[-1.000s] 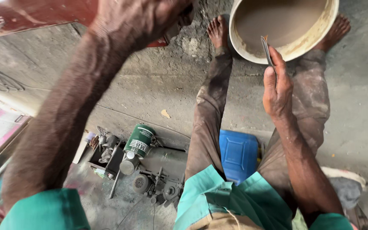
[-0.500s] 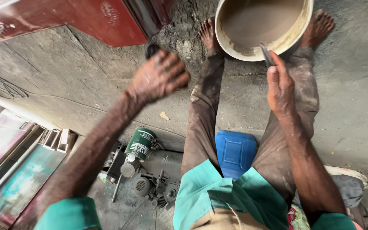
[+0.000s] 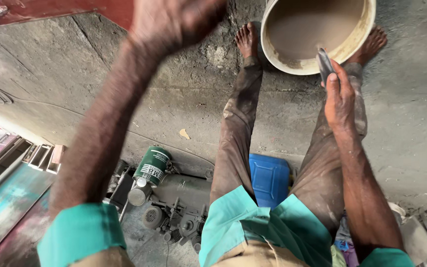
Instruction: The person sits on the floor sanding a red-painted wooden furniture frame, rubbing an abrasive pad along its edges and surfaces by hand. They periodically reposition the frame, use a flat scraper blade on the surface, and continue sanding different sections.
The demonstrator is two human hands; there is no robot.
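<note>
My right hand [image 3: 341,96] grips a small dark flat piece [image 3: 324,63], its tip at the near rim of a pale bucket [image 3: 292,60] of muddy water between my bare feet. My left hand [image 3: 174,22] is raised high and blurred near the edge of a dark red metal panel [image 3: 50,11]. Whether it holds anything I cannot tell. I sit on a blue container [image 3: 270,178] with my legs stretched toward the bucket.
A small engine with a green cylinder [image 3: 153,165] lies on the concrete floor by my left leg. Coloured painted panels [image 3: 6,198] lean at the left edge. Grey debris lies at the lower right.
My left hand dropped away from the red panel, then swung back up toward it. The view moved closer to the bucket. My right hand stayed at the rim.
</note>
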